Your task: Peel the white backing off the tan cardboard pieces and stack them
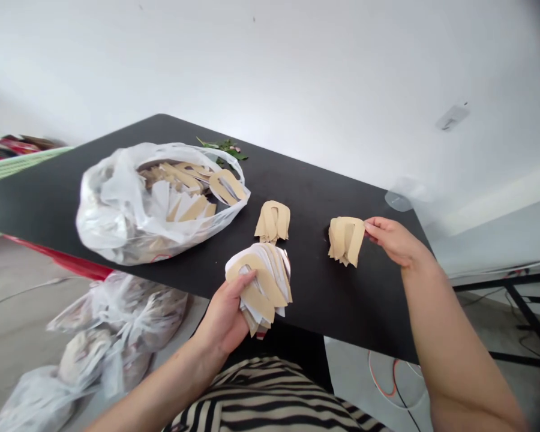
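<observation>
- Head view: the left hand [225,318] is curling closed around a thick stack of cut-outs [263,282], tan card on one face and white on the other, with the thumb pressing across the top piece; the stack is sitting over the near edge of the black worktop [351,312].
- The right hand [393,240] is pinching a smaller bundle of tan cut-outs [345,240] between thumb and fingertips at the bundle's right edge (the other fingers are tucking in behind, so how far they are bending cannot be told); the bundle is resting on the worktop or just over it, I cannot tell which.
- A third small pile of tan cut-outs [273,221] is lying on the worktop between the two hands, just beyond the big stack and apart from both hands.
- A clear plastic bag [117,210] is lying open on the left part of the worktop, holding many more of the same card shapes [189,192], some spilling toward its mouth.
- A leafy green sprig [225,147] is lying on the worktop just behind the bag.
- More knotted plastic bags [112,336] are sitting on the floor below the left side of the worktop.
- A striped garment [270,402] is showing at the bottom edge, between the person's forearms.
</observation>
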Available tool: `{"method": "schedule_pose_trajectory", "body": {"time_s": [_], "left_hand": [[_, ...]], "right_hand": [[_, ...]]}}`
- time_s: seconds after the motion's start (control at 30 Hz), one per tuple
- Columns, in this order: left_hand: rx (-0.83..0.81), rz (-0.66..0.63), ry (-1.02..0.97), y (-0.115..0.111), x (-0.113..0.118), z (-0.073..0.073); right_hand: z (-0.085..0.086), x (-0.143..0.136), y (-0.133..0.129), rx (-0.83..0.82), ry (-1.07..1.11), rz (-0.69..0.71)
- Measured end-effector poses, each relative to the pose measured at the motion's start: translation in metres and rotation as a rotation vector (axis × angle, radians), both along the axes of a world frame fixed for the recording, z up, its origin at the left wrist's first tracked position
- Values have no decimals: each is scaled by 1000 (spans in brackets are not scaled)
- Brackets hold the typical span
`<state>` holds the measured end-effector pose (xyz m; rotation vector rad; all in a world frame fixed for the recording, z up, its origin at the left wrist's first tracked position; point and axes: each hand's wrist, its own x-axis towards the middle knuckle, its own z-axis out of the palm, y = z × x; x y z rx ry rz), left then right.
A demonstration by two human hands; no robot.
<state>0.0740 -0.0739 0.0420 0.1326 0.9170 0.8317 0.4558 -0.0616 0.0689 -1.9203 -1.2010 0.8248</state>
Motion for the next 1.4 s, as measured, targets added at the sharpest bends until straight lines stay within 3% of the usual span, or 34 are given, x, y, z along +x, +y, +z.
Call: {"method": "schedule_pose_trajectory", "body": {"time_s": [0.23, 0.4, 0.53, 0.7, 0.77, 0.87, 0.97, 1.23, 1.3, 1.4], "left_hand": [[-11, -7, 34, 4, 7, -4], [2, -29, 54, 8, 8, -8], [-2, -35, 53, 8, 9, -7], [0, -19, 45, 6, 8, -4], [13, -20, 42, 5, 7, -5], [26, -28, 47, 2, 4, -6], [21, -27, 49, 0, 1, -5], [21, 10, 14, 0, -6, -4], [32, 8, -18, 0, -6, -4], [47, -1, -81, -3, -4, -6]], "right_hand": [[-24, 29, 39, -31, -54, -1], [-44, 31, 45, 37, -105, -15], [-49, 33, 43, 77, -187, -7], [-36, 26, 40, 148, -403, 35], [-27, 14, 41, 213, -600, 206], [-17, -10, 47, 218, -924, 569], [-12, -22, 55, 153, -1063, 748], [-11, 4, 61, 63, -1137, 649], [-6, -9, 52, 158, -1112, 616], [6, -61, 24, 459, -995, 548]]}}
